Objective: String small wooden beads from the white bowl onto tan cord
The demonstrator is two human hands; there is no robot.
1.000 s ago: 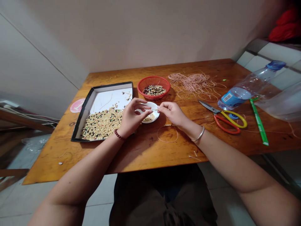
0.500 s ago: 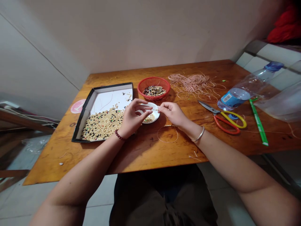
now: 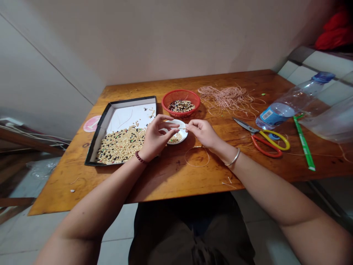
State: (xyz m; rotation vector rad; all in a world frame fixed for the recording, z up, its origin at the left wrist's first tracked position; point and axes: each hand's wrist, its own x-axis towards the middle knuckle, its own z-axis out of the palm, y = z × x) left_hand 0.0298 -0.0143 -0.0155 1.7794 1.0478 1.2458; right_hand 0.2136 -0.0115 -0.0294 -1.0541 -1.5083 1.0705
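Observation:
Over a small white dish (image 3: 181,137) with beads in it, my two hands almost meet. My right hand (image 3: 202,131) pinches a thin string between thumb and forefinger. From under it the string (image 3: 196,166) hangs in a loop on the table, with a short row of pale beads (image 3: 198,147) threaded on it. My left hand (image 3: 157,134) has its thumb and a finger closed at the string's other visible end, the remaining fingers curved. Whether a bead sits between those fingertips is too small to tell.
Left stands a black-edged tray (image 3: 92,147) of loose pale and dark beads. Behind the dish is a red basket (image 3: 165,105) of beads, beside tangled pink string (image 3: 226,97). Scissors (image 3: 266,140), a plastic bottle (image 3: 278,110) and a green strip (image 3: 305,147) lie to the right.
Hardly anything differs. Both hands keep their pinch over the dish, and the view has shifted very slightly.

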